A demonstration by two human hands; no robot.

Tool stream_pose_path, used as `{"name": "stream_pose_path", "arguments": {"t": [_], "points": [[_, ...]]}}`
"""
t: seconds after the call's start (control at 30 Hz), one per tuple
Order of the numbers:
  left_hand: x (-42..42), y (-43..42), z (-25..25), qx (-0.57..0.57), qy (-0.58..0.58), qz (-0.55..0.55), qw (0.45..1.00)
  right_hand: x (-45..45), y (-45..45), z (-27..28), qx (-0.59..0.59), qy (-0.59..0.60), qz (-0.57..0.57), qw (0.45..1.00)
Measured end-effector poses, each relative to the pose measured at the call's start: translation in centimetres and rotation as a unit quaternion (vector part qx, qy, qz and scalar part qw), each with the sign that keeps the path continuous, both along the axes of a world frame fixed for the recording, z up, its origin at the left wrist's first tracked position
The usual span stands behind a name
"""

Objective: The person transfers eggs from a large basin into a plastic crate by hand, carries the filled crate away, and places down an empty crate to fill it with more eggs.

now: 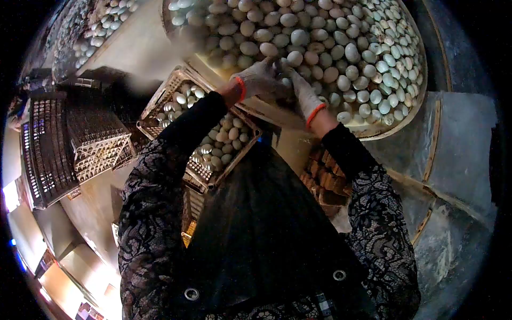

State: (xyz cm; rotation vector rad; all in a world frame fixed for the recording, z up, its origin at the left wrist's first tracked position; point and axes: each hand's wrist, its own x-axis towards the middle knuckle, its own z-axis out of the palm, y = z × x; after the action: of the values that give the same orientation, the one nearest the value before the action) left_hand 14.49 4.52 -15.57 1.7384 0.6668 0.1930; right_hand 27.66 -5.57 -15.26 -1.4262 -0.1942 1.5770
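Observation:
My left hand [261,80], in a pale glove with an orange cuff, reaches over the near edge of a large round container [373,133] full of pale eggs [300,37]. Close beside it, my right hand [300,92], gloved the same way, is at the eggs too. The fingers of both hands come near each other and are partly hidden, so what they hold cannot be made out. Below my left forearm stands a plastic crate [250,150] with white and brownish eggs [226,136] in it.
Stacked dark and pale crates [101,144] stand at the left. More eggs [109,24] lie at the upper left. Bricks [325,178] are under the round container's near side. A grey surface [458,154] with wooden strips lies at the right.

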Motion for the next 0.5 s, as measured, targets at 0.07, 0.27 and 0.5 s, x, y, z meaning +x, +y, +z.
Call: {"name": "stream_pose_path", "arguments": {"t": [0.07, 0.27, 0.5], "points": [[-0.1, 0.1, 0.3, 0.002, 0.054, -0.009, 0.998, 0.2, 0.5, 0.2, 0.008, -0.029, 0.012, 0.999], [-0.4, 0.5, 1.2, 0.039, 0.04, -0.052, 0.997, 0.2, -0.1, 2.3, -0.014, -0.195, 0.073, 0.978], [0.0, -0.3, -0.5, -0.049, -0.206, 0.129, 0.969, 2.0, -0.6, 1.8, 0.214, -0.187, 0.109, 0.953]]}}
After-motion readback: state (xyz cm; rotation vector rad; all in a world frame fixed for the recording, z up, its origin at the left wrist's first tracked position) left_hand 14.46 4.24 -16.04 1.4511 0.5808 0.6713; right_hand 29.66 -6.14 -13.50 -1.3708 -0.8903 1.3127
